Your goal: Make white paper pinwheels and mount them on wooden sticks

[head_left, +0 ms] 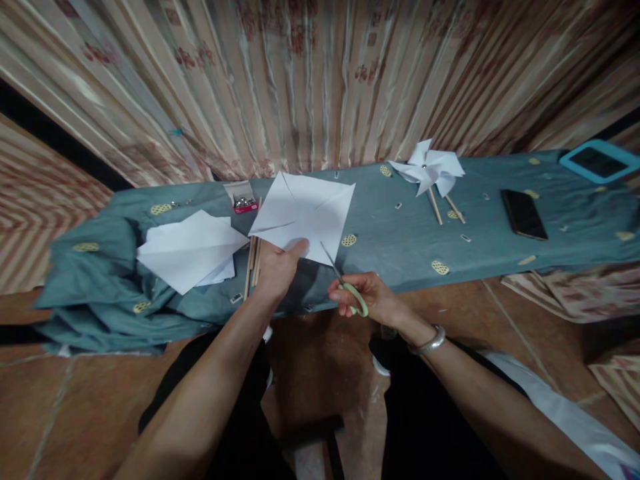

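Observation:
My left hand grips the near-left edge of a white square of paper, thumb on top. Slits run in from the paper's corners. In my right hand is a pair of scissors with pale green handles. Their blades point up and left and meet the paper near its closest corner. Just left of my left hand, several thin wooden sticks lie partly under the paper. Further left rests a pile of white paper sheets.
An opened small red box of metal pins stands behind the sticks. White paper pinwheels on sticks lie right of centre on the teal cloth. A black phone and a blue-framed device are farther right. A pleated curtain hangs behind.

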`<control>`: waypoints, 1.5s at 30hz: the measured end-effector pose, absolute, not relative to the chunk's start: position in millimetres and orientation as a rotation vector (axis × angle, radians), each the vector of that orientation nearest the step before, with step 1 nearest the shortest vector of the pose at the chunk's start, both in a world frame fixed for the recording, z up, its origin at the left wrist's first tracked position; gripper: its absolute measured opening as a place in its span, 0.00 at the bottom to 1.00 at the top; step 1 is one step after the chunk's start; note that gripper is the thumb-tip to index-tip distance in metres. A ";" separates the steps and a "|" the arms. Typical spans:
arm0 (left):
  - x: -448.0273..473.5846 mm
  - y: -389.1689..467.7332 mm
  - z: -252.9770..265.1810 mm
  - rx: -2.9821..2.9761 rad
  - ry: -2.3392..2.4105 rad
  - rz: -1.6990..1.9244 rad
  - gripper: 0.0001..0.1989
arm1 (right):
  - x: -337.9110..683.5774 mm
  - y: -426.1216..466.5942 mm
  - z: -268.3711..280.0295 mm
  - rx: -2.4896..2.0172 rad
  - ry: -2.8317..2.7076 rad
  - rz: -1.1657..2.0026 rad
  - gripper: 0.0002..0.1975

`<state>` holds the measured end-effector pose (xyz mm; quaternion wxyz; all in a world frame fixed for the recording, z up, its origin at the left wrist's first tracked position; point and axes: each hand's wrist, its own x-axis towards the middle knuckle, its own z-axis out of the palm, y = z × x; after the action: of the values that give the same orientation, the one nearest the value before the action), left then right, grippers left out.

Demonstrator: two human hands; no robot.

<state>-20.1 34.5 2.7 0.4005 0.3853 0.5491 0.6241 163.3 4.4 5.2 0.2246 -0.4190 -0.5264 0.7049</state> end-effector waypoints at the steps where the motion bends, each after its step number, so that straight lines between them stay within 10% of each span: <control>1: -20.0 34.4 2.8 0.968 1.395 1.578 0.22 | 163.2 4.4 5.8 -1.159 -1.449 1.945 0.21; 45: -13.4 26.9 7.9 0.965 1.326 1.567 0.23 | 160.0 4.2 12.2 -1.207 -1.420 1.924 0.20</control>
<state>-13.4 26.9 7.9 0.4231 0.3855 0.5297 0.6260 160.0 4.2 12.2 0.2295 -0.4387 -0.5160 0.6990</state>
